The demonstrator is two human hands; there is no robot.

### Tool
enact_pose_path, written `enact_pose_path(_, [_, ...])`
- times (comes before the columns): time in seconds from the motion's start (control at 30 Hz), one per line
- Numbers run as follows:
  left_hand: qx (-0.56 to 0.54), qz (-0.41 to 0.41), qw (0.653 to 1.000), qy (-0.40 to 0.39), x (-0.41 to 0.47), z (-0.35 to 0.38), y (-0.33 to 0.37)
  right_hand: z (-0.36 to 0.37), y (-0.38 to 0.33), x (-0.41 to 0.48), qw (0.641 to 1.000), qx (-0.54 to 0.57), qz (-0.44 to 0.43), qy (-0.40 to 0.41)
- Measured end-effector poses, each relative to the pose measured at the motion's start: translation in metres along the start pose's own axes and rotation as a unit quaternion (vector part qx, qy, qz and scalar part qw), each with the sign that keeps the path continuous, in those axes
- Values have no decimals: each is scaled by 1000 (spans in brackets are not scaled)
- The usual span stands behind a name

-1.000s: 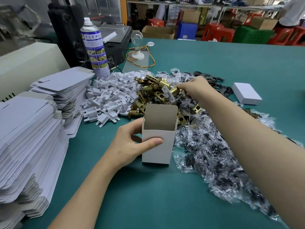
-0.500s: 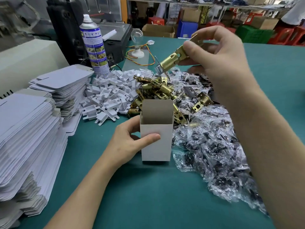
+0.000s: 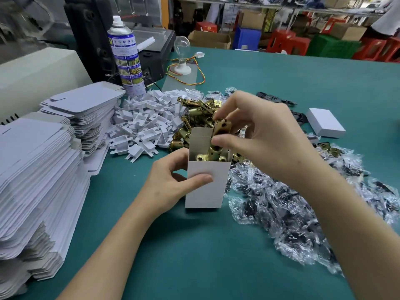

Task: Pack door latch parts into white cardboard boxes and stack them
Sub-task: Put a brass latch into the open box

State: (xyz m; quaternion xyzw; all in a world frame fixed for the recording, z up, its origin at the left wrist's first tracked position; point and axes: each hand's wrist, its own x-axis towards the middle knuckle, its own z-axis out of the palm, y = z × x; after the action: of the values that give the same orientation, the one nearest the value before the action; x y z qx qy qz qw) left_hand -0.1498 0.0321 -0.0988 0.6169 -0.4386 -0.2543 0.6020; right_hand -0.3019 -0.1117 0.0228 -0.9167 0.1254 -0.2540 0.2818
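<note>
While clasping the open white box [image 3: 205,187] upright on the green table [image 3: 194,256] with the left hand [image 3: 168,187], thumb across the near face, pinching a brass latch [image 3: 220,128] in the right hand [image 3: 264,144] just above, with the lower end sitting inside the box mouth. Also showing, beyond both hands, loose latches [image 3: 194,113] and white plastic pieces [image 3: 142,126]; left of the left hand, stacked flat box blanks [image 3: 43,169]; under the right forearm, clear bags of dark parts [image 3: 292,213]; beyond the right hand, a closed white box [image 3: 324,124].
</note>
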Motion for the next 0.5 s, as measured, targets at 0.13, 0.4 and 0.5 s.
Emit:
enact_pose_path(0.13, [7, 14, 1000, -15, 0, -1, 2, 5, -5, -3, 995, -81, 2, -51])
enact_pose_path(0.4, [65, 63, 996, -24, 1, -6, 4, 13, -14, -18, 982, -188, -16, -26])
enact_pose_path(0.5, [73, 66, 995, -34, 1, -6, 5, 16, -16, -23, 976, -210, -26, -50])
